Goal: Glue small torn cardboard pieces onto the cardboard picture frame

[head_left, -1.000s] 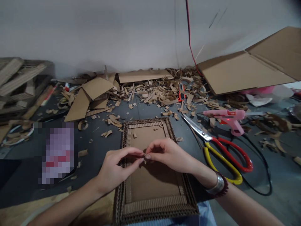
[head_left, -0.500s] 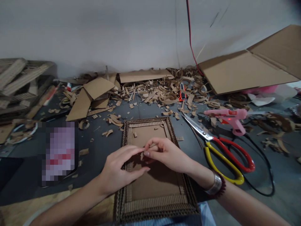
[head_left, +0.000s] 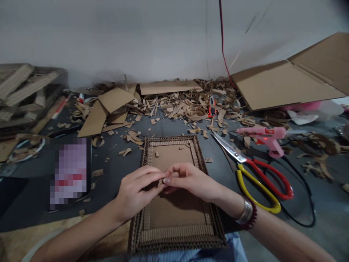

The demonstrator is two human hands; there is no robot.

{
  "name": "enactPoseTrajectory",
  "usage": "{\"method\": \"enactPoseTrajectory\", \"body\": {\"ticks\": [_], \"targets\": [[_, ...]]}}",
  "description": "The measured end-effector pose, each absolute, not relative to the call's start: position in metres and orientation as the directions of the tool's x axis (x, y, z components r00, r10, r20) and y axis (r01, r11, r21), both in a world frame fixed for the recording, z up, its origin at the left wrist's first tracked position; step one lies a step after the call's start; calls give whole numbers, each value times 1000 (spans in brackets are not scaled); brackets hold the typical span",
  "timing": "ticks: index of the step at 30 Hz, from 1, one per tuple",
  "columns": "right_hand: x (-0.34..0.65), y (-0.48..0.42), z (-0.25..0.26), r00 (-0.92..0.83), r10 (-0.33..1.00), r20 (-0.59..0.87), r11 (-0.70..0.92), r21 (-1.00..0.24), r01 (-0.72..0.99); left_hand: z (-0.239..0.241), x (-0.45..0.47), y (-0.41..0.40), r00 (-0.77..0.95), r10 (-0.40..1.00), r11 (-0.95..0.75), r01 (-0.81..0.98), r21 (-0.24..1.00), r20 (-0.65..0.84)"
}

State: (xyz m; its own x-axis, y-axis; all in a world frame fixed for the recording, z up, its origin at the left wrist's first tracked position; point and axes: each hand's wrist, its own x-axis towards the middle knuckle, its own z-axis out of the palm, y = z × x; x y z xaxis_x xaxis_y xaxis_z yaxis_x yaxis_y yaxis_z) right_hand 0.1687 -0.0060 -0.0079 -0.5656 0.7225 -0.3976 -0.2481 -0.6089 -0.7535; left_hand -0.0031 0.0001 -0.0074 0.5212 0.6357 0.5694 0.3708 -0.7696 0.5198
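A rectangular cardboard frame (head_left: 174, 150) with corrugated strip borders lies flat in front of me. Both hands meet above its middle. My left hand (head_left: 136, 193) has its fingers drawn together, fingertips touching a small cardboard piece (head_left: 161, 182). My right hand (head_left: 191, 180) is closed in a pinch on that same small piece; a metal bangle and dark bead bracelet sit on its wrist. The lower part of the frame's inner panel shows below my hands.
Scissors with red and yellow handles (head_left: 256, 173) lie right of the frame, beside a pink glue gun (head_left: 263, 136) with a black cord. Cardboard scraps (head_left: 188, 105) pile along the wall. A large flattened box (head_left: 286, 82) rests at right; stacked strips (head_left: 24, 91) at left.
My left hand, which had opened and lain flatter on the frame, has closed back up to the small piece. Both hands stay over the frame's middle.
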Motion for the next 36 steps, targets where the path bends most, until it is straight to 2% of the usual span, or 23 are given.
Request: {"method": "enactPoseTrajectory", "body": {"ticks": [8, 16, 26, 36], "targets": [[169, -5, -10, -571, 706, -419, -632, -737, -240, -8, -4, 5, 544, 636, -751, 275, 600, 547], [172, -5, -9, -611, 702, -366, -598, -769, -227, -5, -3, 7, 524, 649, -730, 222, 647, 552], [170, -5, -7, -593, 694, -408, -661, -687, -302, -1, -4, 4, 506, 639, -761, 303, 574, 580], [169, -6, -9, -585, 719, -374, -621, -723, -302, -2, -6, 2, 518, 615, -780, 290, 554, 594]]}}
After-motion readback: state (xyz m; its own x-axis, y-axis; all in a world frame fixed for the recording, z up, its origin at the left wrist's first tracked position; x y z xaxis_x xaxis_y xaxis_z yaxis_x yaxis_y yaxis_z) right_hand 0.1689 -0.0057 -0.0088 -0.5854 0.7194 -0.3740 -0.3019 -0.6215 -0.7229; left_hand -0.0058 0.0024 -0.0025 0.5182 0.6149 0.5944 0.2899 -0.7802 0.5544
